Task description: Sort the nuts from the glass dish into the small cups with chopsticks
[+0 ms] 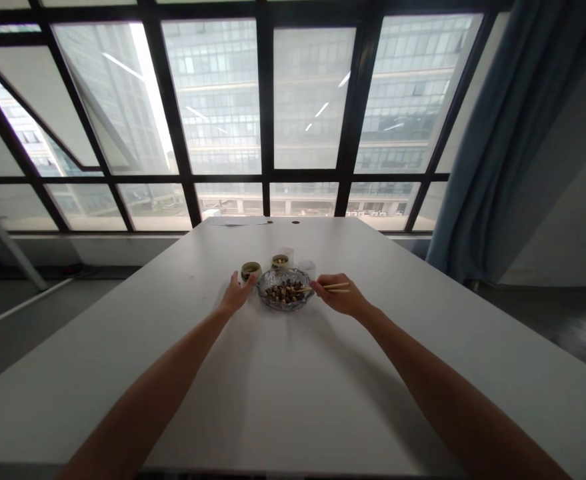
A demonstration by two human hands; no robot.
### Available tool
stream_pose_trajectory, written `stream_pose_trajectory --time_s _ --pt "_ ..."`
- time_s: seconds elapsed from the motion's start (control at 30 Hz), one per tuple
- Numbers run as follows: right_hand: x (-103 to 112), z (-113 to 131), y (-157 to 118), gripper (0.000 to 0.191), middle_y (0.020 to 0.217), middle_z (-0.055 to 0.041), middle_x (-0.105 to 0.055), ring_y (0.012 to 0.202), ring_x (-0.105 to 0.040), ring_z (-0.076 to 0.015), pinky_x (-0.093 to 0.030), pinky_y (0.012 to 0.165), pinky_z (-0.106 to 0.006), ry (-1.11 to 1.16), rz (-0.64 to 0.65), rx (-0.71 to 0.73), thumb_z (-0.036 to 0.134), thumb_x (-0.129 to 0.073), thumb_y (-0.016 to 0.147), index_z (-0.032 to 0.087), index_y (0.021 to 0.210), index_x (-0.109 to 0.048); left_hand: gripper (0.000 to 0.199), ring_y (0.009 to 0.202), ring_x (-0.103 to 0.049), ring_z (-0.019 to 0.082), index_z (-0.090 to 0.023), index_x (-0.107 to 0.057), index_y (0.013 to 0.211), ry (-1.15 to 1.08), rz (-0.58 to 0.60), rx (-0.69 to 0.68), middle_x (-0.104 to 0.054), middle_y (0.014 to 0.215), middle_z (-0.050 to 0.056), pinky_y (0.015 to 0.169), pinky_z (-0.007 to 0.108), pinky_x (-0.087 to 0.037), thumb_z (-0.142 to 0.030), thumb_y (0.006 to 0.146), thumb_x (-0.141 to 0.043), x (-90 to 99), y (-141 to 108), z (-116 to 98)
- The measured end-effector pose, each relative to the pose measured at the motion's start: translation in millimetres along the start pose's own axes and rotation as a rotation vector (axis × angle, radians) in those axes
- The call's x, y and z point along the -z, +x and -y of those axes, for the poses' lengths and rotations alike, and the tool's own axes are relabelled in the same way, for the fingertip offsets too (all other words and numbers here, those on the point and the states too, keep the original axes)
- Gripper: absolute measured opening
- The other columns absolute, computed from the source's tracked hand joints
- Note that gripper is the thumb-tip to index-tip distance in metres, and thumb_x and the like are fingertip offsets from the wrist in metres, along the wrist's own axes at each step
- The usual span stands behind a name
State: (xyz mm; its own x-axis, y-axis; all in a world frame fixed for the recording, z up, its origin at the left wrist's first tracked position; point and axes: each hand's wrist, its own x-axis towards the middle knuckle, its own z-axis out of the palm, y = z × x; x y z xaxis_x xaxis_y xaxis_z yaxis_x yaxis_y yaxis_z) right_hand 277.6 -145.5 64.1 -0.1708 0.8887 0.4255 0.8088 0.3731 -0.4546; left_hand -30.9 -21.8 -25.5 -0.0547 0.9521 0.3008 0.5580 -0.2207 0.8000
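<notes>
A clear glass bowl stands in the middle of the table and holds a mix of small brown and pale pieces, too small to name. My right hand is closed round a pair of wooden chopsticks, whose tips reach over the bowl's right side into the pieces. On the left, my left hand has thumb and fingers apart, close to a small cup and the bowl's rim. Whether it touches the cup I cannot tell. A second small cup with pale pieces inside sits just behind the bowl.
Clear, see-through containers stand behind the bowl on the right. The long white table stretches towards large dark-framed windows. Sheets of paper lie at its far left end. A blue curtain hangs on the right.
</notes>
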Motion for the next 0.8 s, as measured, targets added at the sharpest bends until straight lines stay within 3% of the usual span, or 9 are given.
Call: stream_pose_trajectory --time_s 0.1,0.33,0.43,0.53,0.8 --pt "-2 5 5 0.042 0.058 -0.0017 -0.066 0.055 -0.060 -0.0169 -0.037 0.055 -0.026 -0.014 0.015 -0.025 0.049 -0.050 0.094 0.024 0.062 -0.061 0.095 0.131 -0.058 0.039 -0.010 -0.037 0.149 -0.023 0.061 0.066 -0.054 0.145 0.030 0.107 0.052 -0.045 -0.074 0.083 -0.058 2.7 -23 -6" --pt "-19 9 1 0.048 0.060 -0.0040 -0.066 0.056 -0.060 -0.0181 -0.036 0.053 -0.027 -0.046 -0.210 -0.115 0.053 -0.041 0.096 0.023 0.060 -0.053 0.077 0.140 -0.050 0.036 -0.019 -0.046 0.147 -0.042 0.149 -0.206 -0.053 0.150 0.020 0.115 0.053 -0.040 -0.061 0.085 -0.065 -3.2 -64 -25" --pt "-20 5 -4 0.053 0.059 -0.0044 -0.066 0.056 -0.060 -0.0183 -0.039 0.054 -0.027 0.005 -0.226 -0.081 0.059 -0.037 0.097 0.024 0.060 -0.053 0.076 0.145 -0.043 0.038 -0.022 -0.049 0.146 0.039 0.183 -0.276 -0.053 0.150 0.018 0.118 0.060 -0.033 -0.059 0.083 -0.067 -4.2 -72 -25" --pt "-15 0 -6 0.060 0.059 -0.0042 -0.066 0.057 -0.062 -0.0189 -0.043 0.054 -0.027 0.087 -0.267 -0.088 0.068 -0.035 0.095 0.024 0.063 -0.057 0.071 0.143 -0.046 0.039 -0.027 -0.053 0.144 0.062 0.225 -0.347 -0.056 0.148 0.016 0.117 0.060 -0.036 -0.056 0.081 -0.070 -0.7 -76 -21" --pt "-10 -3 -8 0.069 0.052 -0.0042 -0.060 0.053 -0.060 -0.0199 -0.045 0.051 -0.029 0.285 -0.282 -0.077 0.081 -0.035 0.089 0.023 0.065 -0.061 0.065 0.134 -0.054 0.039 -0.027 -0.056 0.139 0.062 0.240 -0.358 -0.061 0.142 0.016 0.115 0.062 -0.039 -0.050 0.080 -0.073 5.1 -83 -23"
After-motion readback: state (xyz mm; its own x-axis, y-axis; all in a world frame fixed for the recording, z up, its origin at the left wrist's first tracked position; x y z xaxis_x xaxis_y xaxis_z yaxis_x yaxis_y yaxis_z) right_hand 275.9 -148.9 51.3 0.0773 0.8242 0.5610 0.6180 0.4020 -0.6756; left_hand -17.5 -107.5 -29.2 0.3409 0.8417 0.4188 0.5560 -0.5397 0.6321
